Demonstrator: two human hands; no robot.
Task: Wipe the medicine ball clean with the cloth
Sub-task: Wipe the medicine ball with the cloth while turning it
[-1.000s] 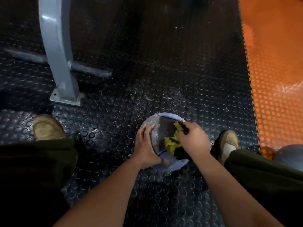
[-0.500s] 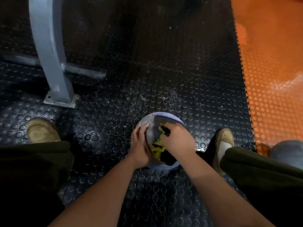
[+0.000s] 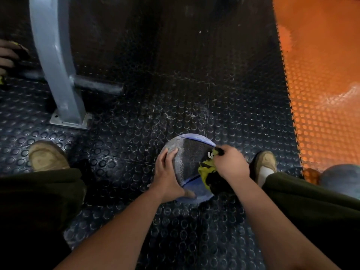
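Note:
A dusty medicine ball (image 3: 190,159) in black and pale blue sits on the studded black floor between my feet. My left hand (image 3: 168,176) rests on its left side, fingers spread over the top and thumb along the lower blue panel. My right hand (image 3: 230,162) grips a yellow and black cloth (image 3: 207,169) and presses it against the ball's right side. The cloth bunches out under my palm and hides part of the ball.
A grey metal post (image 3: 58,75) with a bolted foot and a crossbar stands at the back left. Orange studded flooring (image 3: 321,94) runs along the right. Another grey ball (image 3: 341,178) lies behind my right knee. Someone else's hand (image 3: 8,55) shows at the left edge.
My right hand has dragged the cloth from the ball's middle back out to its right side. The left hand stays on the ball's left side.

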